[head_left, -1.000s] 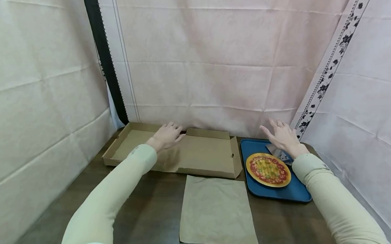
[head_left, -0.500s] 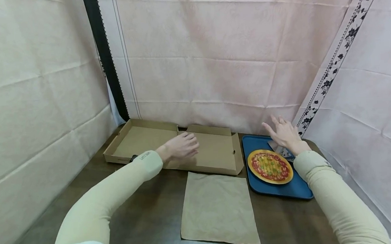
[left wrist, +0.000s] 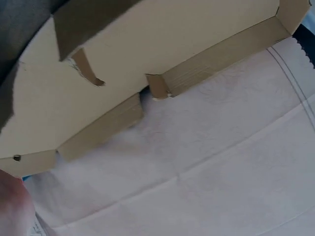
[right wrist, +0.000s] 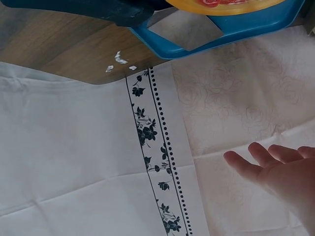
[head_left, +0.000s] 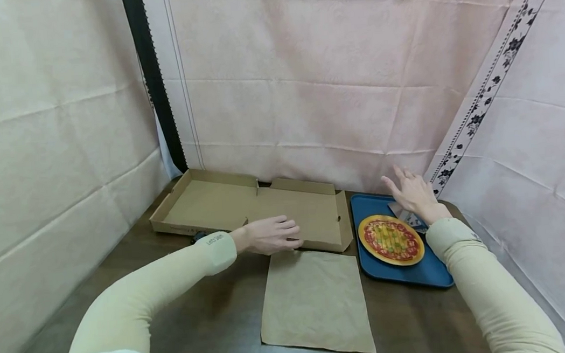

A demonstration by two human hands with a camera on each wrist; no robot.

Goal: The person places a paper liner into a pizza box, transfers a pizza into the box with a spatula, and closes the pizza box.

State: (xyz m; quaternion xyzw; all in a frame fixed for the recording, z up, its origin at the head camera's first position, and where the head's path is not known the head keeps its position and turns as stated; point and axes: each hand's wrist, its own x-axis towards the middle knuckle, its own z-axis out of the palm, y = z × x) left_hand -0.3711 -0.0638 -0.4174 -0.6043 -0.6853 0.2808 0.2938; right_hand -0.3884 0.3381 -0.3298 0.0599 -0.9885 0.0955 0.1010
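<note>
An opened cardboard pizza box (head_left: 211, 202) lies across the back of the table. My left hand (head_left: 272, 235) hovers palm down over its front edge, fingers loosely extended and holding nothing; only a blurred bit of that hand (left wrist: 15, 206) enters the left wrist view. Just in front lies a square brown paper sheet (head_left: 317, 304), its back edge overlapped by the fingertips. My right hand (head_left: 413, 194) is raised over the far part of a blue tray (head_left: 405, 278), thumb spread, grasping nothing. On the tray are a round pizza (head_left: 391, 240) and a pizza server (right wrist: 184, 29) with a dark handle.
Pale fabric (head_left: 286, 79) hangs close behind the table, with more cloth on both sides. The brown table (head_left: 209, 321) extends in front of the box. White flecks (right wrist: 119, 58) mark the table's far right corner. A small dark item (head_left: 197, 237) sits beside my left wrist.
From over the middle of the box, my left hand has come toward me and to the right, reaching the paper's back edge. My right hand has stayed nearly in place.
</note>
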